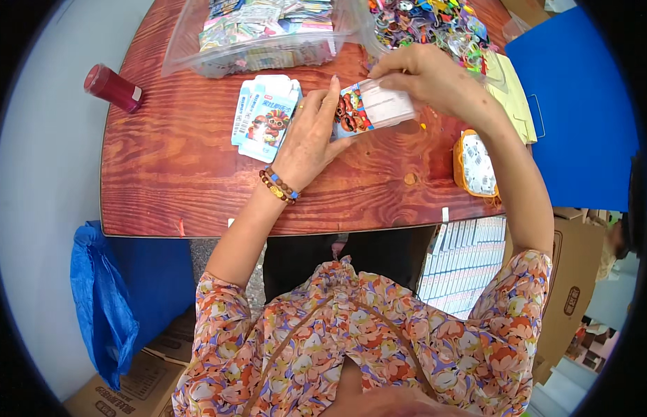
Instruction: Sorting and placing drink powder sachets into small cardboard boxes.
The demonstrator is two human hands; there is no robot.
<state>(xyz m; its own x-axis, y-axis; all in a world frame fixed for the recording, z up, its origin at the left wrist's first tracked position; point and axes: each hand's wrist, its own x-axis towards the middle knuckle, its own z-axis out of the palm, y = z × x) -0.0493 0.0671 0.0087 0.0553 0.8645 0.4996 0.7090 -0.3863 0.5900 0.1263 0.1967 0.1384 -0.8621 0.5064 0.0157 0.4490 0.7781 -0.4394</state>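
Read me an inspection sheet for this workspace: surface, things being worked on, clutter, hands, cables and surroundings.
Surface: reddish-brown wooden table, grain showing.
Job's things: printed box with a pale insert showing at its right end; light-blue printed cartons piled left of it.
Clutter: red cylinder; clear bin of packets; colourful trinkets; yellow-rimmed basket.
Hands: left hand holds the box; right hand has its fingertips by the insert's upper edge, contact unclear.
Cables: nothing seen.
Surroundings: blue bag at left; rows of boxes below the table edge.

bright, even light | soft shadows | glare on clear plastic tub [184, 52] | tabletop [198, 194] edge bowed | corners black
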